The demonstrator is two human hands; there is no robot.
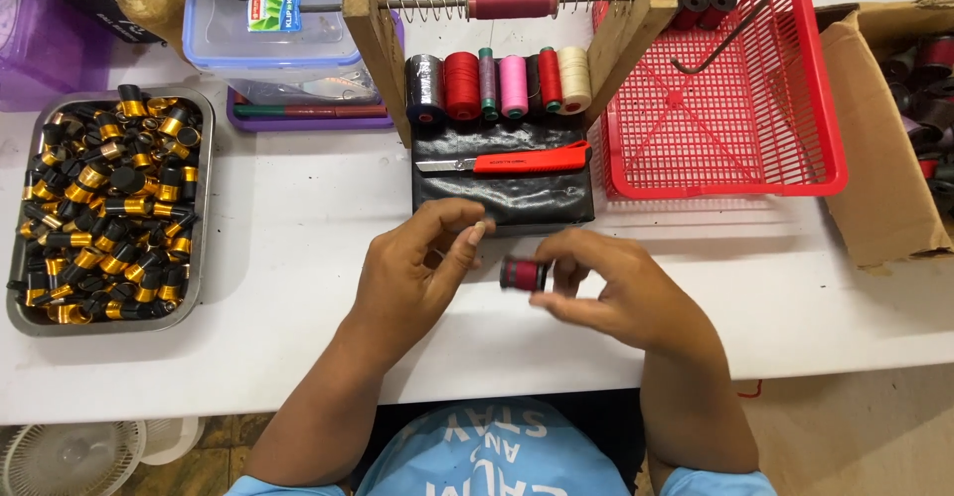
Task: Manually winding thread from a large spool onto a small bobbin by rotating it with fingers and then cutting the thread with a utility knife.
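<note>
Currently my right hand (621, 292) pinches a small bobbin (523, 274) — dark red thread, black ends — above the white table (298, 257), just before the black pad (507, 198). Left hand (417, 267) beside it, fingers pinched, holding nothing visible.

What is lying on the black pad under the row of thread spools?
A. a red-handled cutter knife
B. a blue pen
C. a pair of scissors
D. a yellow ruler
A. A red-handled cutter knife with a silver blade end lies flat across the black pad, just below the thread spools that stand in a row between the wooden posts.
</note>
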